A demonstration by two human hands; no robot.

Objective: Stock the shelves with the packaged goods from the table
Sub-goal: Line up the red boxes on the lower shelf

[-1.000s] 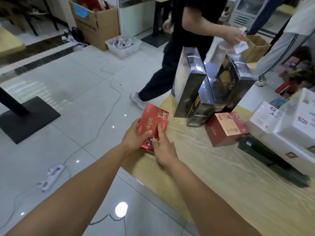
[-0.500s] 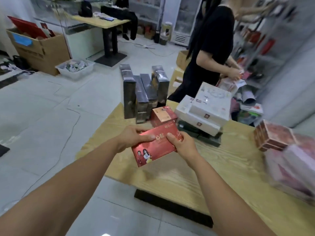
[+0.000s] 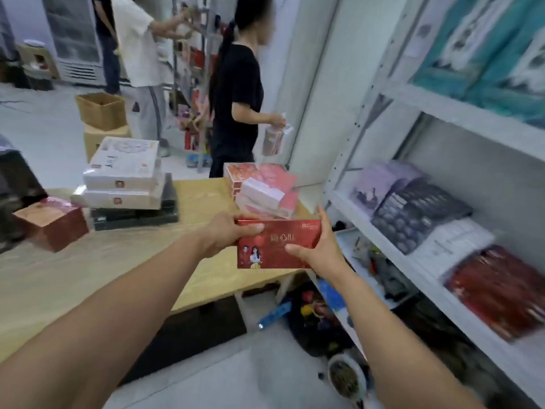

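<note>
I hold a flat red box (image 3: 274, 245) in the air between both hands, above the right end of the wooden table (image 3: 73, 276). My left hand (image 3: 227, 231) grips its left end with the thumb on top. Around its right end, my right hand (image 3: 320, 246) is wrapped. The white metal shelf unit (image 3: 413, 270) stands just to the right; its middle shelf carries purple, dark, white and red packs. Pink and red boxes (image 3: 262, 187) lie stacked on the table behind the held box.
White flat boxes (image 3: 124, 172) on a dark box and a brown-red box (image 3: 50, 222) sit on the table's left part. A person in black (image 3: 236, 93) stands beyond the table; another in white (image 3: 138, 45) farther back. Clutter lies on the floor under the shelf.
I have lifted the red box off the table and turned right with it, from the table's left end towards the shelf. Both hands keep their hold.
</note>
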